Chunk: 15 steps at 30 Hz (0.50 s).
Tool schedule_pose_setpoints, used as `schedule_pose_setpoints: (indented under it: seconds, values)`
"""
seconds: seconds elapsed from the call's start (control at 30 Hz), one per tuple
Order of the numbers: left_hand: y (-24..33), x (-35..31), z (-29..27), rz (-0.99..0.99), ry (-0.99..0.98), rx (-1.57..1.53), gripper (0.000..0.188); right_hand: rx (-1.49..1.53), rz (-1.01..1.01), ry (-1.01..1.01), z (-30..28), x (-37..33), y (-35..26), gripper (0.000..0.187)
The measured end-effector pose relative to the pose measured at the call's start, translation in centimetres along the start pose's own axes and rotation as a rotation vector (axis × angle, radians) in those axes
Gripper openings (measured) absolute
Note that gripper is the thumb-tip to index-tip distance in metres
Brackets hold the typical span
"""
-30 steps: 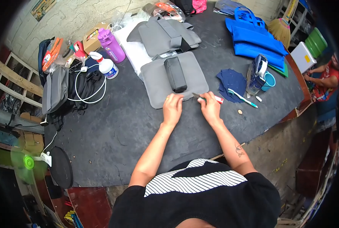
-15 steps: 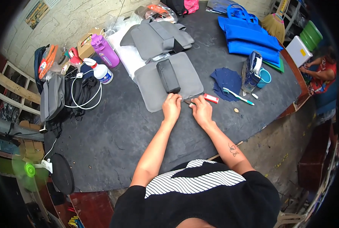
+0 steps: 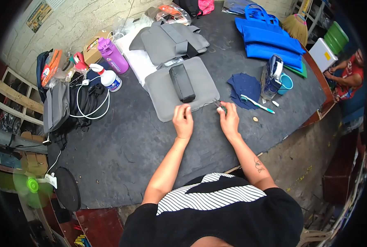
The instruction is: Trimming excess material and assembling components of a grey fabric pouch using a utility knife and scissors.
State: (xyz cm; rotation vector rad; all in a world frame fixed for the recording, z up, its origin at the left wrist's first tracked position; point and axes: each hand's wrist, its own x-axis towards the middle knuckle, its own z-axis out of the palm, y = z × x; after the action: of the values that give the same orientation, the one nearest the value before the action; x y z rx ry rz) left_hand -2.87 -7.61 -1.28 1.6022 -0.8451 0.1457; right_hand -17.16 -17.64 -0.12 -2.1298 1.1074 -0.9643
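Note:
A grey padded fabric panel (image 3: 160, 96) lies on the dark table in front of me, with a dark grey box-shaped piece (image 3: 181, 83) standing on its middle. My left hand (image 3: 183, 121) is just off the panel's near edge, fingers drawn together; whatever they pinch is too small to make out. My right hand (image 3: 229, 119) is closed on small thread snips (image 3: 217, 103), whose blades point at the panel's near right corner. To the right are a dark blue fabric scrap (image 3: 243, 88) and a toothbrush (image 3: 258, 104).
Beyond the panel lies another grey fabric piece (image 3: 160, 45). Blue bags (image 3: 270, 39) and a light blue cup (image 3: 287, 83) stand at the right. A spray bottle (image 3: 110, 79), purple bottle (image 3: 113, 57) and cables (image 3: 95, 117) are at left. A person (image 3: 350, 76) sits at far right.
My hands have moved apart, the right one going right with the snips and the left drawing slightly back. The red and white object beside the right hand no longer shows.

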Motion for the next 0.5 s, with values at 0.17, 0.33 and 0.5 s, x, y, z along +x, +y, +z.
schedule_pose_setpoints:
  seconds: [0.17,0.33,0.5]
  values:
    - [-0.4,0.2,2.3,0.257,-0.182,0.219,0.006,0.171,0.116,-0.035,0.2,0.5,1.5,0.026]
    - [-0.9,1.2,5.2,0.246,-0.325,0.464,0.008,0.101,0.13,-0.01,-0.2,0.7,1.8,0.028]
    - [-1.1,1.3,5.2,0.218,-0.337,0.403,0.008,-0.099,0.011,0.079,-1.1,0.8,2.2,0.029]
